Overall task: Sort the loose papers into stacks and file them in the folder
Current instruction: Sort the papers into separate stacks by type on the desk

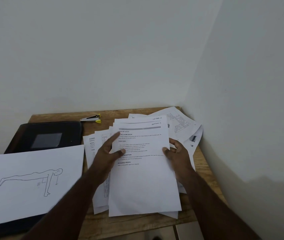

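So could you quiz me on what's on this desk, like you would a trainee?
1. True or false: the stapler lies on top of the paper pile.
2. Which hand grips the right edge of the top sheet?
A. left hand
B. right hand
3. What is drawn on the sheet lying over the black folder?

Key: 1 false, it lies on the bare table; 2 B; 3 a figure in a push-up position.

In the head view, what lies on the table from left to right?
Push-up drawing sheet → black folder → yellow stapler → left hand → top printed sheet → right hand → fanned papers by the wall.
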